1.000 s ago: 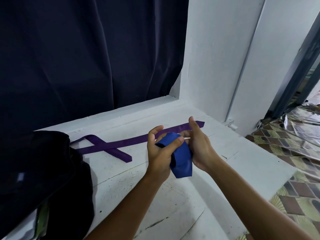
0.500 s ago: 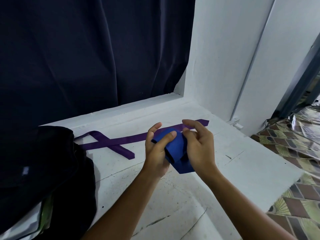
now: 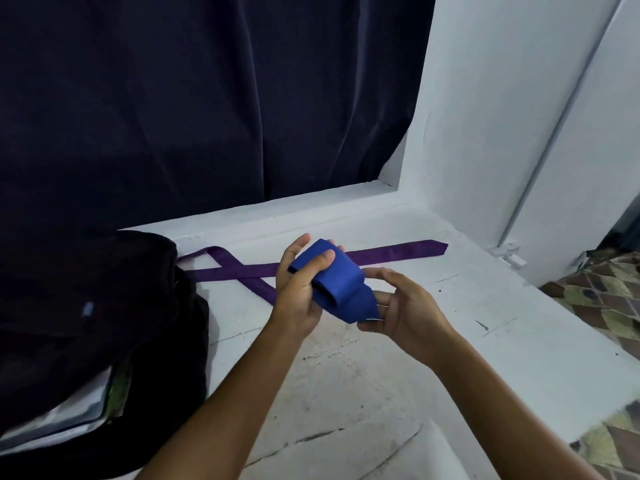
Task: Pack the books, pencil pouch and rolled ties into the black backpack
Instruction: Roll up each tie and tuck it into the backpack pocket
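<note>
- The blue tie [image 3: 341, 287] is bright blue and rolled into a fat bundle, with its pointed end hanging down on the right.
- I hold it up in the air, above the white ledge [image 3: 485, 327].
- My left hand [image 3: 301, 289] is wrapped around the roll, thumb pressed on top and fingers curled behind it.
- My right hand [image 3: 403, 311] is half curled. Its fingers touch the hanging end of the blue tie, with the thumb under the tip.
- The purple tie [image 3: 381, 254] lies flat and unrolled on the ledge behind my hands, crossed over itself at the left.
- The black backpack [image 3: 86, 323] sits on my left, open, with white books [image 3: 69, 415] showing inside.
</note>
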### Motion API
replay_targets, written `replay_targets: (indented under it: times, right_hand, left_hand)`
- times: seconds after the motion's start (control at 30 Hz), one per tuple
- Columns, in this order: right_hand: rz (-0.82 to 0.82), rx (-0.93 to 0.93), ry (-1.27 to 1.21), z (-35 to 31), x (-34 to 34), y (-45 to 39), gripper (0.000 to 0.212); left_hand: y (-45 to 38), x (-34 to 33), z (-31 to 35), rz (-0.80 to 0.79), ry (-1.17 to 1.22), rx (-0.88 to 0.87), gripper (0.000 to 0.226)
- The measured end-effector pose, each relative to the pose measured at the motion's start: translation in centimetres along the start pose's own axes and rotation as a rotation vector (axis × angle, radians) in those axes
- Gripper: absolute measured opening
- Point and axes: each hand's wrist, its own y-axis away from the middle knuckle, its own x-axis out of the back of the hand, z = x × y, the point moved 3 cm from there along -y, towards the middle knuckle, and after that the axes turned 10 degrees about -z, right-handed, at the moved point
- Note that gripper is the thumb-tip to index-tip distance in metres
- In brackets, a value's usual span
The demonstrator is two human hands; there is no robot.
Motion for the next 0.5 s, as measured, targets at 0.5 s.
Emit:
replay_targets:
  times: [0.5]
  right_hand:
    - [-0.204,0.424,0.452,0.1,-3.4,-3.6,0.026]
  left_hand:
    - [2.3,3.1,2.0,0.116,-0.025,0.198,0.044]
